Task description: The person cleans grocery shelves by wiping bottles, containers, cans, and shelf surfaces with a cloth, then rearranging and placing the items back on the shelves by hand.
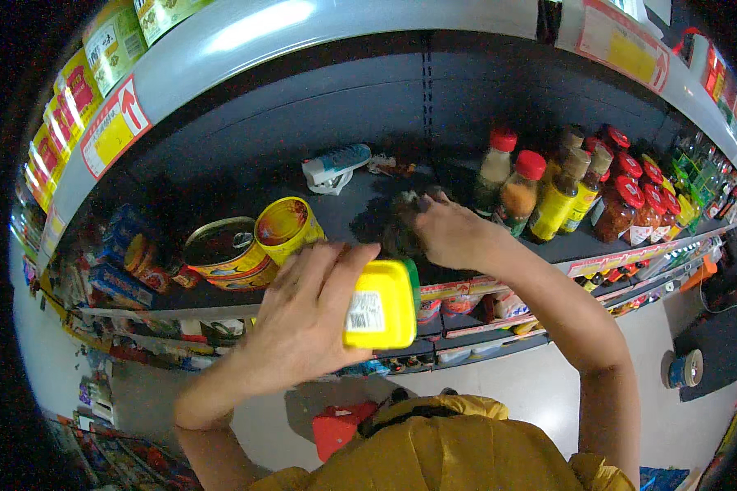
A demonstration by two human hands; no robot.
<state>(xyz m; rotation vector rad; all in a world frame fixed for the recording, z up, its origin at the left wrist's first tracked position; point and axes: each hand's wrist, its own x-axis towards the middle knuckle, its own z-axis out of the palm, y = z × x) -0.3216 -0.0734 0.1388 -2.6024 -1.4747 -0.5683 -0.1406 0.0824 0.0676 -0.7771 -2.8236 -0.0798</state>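
Note:
My left hand (310,307) is closed around a yellow plastic container (384,304) with a green edge, held in front of the shelf's front edge. My right hand (454,233) reaches onto the dark shelf (356,215); a dark, blurred thing, perhaps a cloth, lies under its fingertips, and I cannot tell whether it is gripped. Left of my hands stand a wide open-topped tin (233,267) and a tilted yellow can (288,230). Farther back lies a crumpled white and teal packet (336,162), beside small scraps of debris (390,164).
Right of my right hand stand red-capped seasoning bottles (519,190), yellow-labelled sauce bottles (556,202) and several red-lidded jars (617,208). The upper shelf's metal edge (344,24) curves overhead. Blue boxes (120,285) are at the left. A red object (341,429) rests on the floor.

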